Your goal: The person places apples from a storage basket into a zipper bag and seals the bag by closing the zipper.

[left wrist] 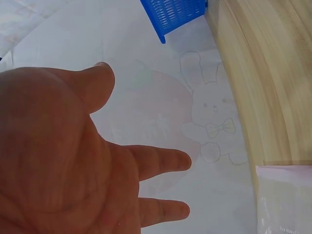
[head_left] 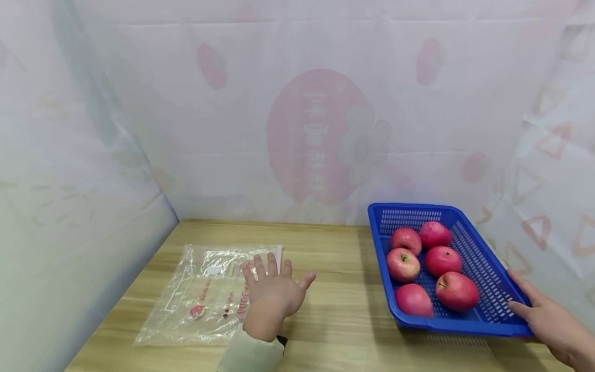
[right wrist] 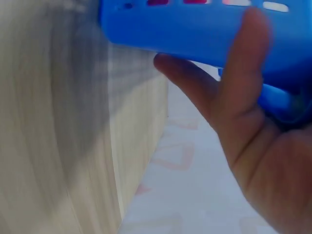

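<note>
Several red apples (head_left: 457,292) lie in a blue plastic basket (head_left: 446,324) on the right side of the wooden table. My right hand (head_left: 550,320) grips the basket at its near right corner, thumb over the rim. In the right wrist view the thumb presses the basket wall (right wrist: 195,29) and a finger reaches under its bottom edge, with a shadow on the wood below. My left hand (head_left: 274,294), fingers spread and holding nothing, is over the right part of a flat clear plastic bag (head_left: 186,320) printed with small strawberry pictures. Its palm (left wrist: 63,156) fills the left wrist view's left side.
The wooden tabletop (head_left: 339,289) stretches between bag and basket. A pale printed sheet (head_left: 232,155) hangs behind the table, with similar sheets at the left (head_left: 60,206) and right (head_left: 553,170). The basket stands close to the right sheet.
</note>
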Demonstrator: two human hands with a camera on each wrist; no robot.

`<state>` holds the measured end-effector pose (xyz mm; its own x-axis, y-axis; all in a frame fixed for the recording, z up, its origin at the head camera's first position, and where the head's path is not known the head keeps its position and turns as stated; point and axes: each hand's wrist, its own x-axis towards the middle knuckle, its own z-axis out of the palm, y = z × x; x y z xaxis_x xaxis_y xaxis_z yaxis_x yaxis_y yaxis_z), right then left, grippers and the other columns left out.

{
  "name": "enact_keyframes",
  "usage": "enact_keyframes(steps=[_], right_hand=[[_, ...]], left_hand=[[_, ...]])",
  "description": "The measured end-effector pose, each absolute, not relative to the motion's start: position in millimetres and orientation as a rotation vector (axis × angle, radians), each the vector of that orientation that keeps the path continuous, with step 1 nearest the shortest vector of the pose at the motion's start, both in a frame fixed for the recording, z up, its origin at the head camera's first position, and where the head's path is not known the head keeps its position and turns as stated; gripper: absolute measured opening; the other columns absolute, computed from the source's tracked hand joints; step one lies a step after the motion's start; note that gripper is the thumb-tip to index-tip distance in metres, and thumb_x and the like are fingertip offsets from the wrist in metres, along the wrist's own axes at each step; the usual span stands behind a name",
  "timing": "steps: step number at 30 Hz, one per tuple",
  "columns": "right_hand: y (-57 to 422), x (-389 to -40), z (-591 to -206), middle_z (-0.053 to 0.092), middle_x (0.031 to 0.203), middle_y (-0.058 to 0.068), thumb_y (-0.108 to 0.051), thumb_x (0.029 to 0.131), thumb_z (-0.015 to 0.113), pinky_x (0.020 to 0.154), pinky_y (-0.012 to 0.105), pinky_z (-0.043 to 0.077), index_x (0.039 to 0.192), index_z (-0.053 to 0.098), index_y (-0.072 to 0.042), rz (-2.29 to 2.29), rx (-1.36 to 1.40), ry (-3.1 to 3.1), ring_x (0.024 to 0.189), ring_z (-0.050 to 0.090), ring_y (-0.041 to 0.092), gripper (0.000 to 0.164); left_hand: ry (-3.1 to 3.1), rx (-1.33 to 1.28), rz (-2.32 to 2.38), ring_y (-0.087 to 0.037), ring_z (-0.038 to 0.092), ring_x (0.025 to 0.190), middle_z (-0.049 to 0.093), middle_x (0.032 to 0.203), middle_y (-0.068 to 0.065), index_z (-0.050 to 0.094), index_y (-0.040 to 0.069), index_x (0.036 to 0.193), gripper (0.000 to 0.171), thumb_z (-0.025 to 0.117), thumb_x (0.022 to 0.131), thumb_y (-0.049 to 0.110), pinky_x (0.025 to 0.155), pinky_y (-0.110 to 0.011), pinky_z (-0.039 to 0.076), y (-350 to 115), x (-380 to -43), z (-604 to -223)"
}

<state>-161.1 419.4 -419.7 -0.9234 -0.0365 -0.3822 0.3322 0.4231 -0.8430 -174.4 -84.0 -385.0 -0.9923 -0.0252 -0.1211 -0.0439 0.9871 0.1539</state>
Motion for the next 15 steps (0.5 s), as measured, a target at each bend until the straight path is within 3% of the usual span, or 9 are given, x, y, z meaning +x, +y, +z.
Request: enact_keyframes(steps=[2, 6, 9, 15], right_hand=[[422.8, -162.0, -422.5, -0.004, 0.145, 0.047, -0.009, 0.109, 0.031, 0.076, 0.048, 0.056, 0.150, -0.025, -0.022, -1.534, 0.275, 2.320, 0.104, 0.057, 0.040, 0.071], [422.3, -162.8, -422.6, -0.011, 0.147, 0.047, -0.012, 0.108, 0.038, 0.077, 0.035, 0.055, 0.152, -0.020, -0.019, -1.425, 0.231, 2.414, 0.122, 0.035, 0.054, 0.074], [417.6, -161.8, -423.1, -0.006, 0.147, 0.048, -0.011, 0.106, 0.041, 0.078, 0.026, 0.050, 0.154, -0.017, -0.015, -1.383, 0.181, 2.463, 0.127, 0.024, 0.058, 0.075], [406.6, -157.6, -423.0, 0.000, 0.148, 0.046, -0.006, 0.106, 0.037, 0.077, 0.038, 0.056, 0.155, -0.016, -0.017, -1.510, 0.211, 2.413, 0.116, 0.050, 0.043, 0.073]], left_hand=[[3.011, -0.052, 0.235, -0.050, 0.001, 0.145, 0.020, 0.159, -0.025, 0.043, 0.011, 0.152, 0.088, 0.021, 0.095, 0.075, 0.109, -0.069, -0.007, -81.1, -177.3, -386.8], [3.013, -0.052, 0.244, -0.050, 0.000, 0.145, 0.020, 0.159, -0.026, 0.043, 0.010, 0.152, 0.088, 0.022, 0.096, 0.075, 0.109, -0.068, -0.010, -75.5, -183.3, -390.1], [3.014, -0.046, 0.248, -0.051, 0.000, 0.145, 0.019, 0.159, -0.026, 0.042, 0.010, 0.152, 0.089, 0.022, 0.095, 0.075, 0.108, -0.068, -0.011, -71.1, -187.7, -391.7], [3.015, -0.026, 0.251, -0.050, 0.002, 0.145, 0.020, 0.159, -0.026, 0.042, 0.011, 0.152, 0.089, 0.023, 0.095, 0.076, 0.108, -0.068, -0.011, -60.9, -195.6, -393.5]])
